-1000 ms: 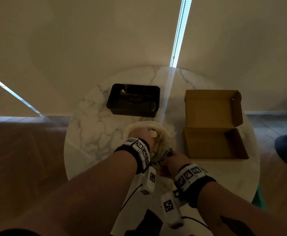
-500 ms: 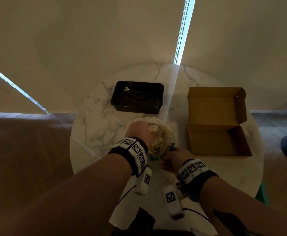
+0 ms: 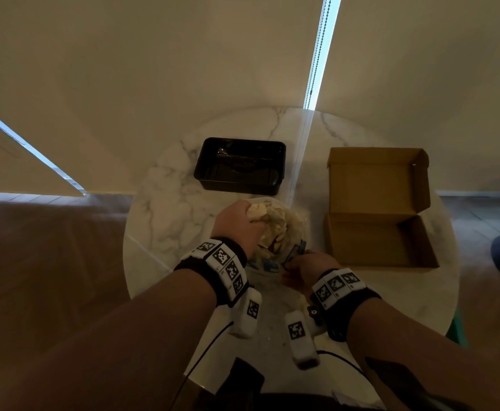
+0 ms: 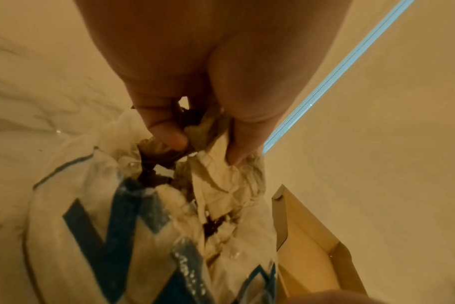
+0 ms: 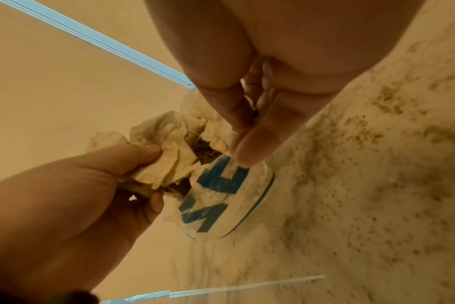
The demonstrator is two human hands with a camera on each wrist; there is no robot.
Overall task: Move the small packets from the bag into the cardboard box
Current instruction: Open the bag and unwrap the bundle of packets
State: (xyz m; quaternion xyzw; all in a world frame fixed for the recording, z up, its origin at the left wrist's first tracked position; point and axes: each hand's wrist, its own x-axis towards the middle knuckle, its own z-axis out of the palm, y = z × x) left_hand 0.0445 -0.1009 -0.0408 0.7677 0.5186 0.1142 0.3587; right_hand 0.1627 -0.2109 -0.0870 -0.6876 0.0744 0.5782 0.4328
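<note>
The bag [image 5: 216,197] carries large blue lettering, too creased to read; it lies on the marble table [image 3: 165,209] near the person; the right hand [image 3: 300,266] pinches its near rim; the left hand [image 3: 236,222] clutches crumpled pale paper [image 5: 166,148] at its mouth; brown packets [image 4: 166,154] show inside; farther right, the cardboard box [image 3: 379,232] stands open.

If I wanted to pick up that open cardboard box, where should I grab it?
Take the cardboard box by its low front wall or a side wall of the tray, coming from above. The lid stands open at the back, so the tray's rim is exposed; the upright lid would probably flex.
</note>
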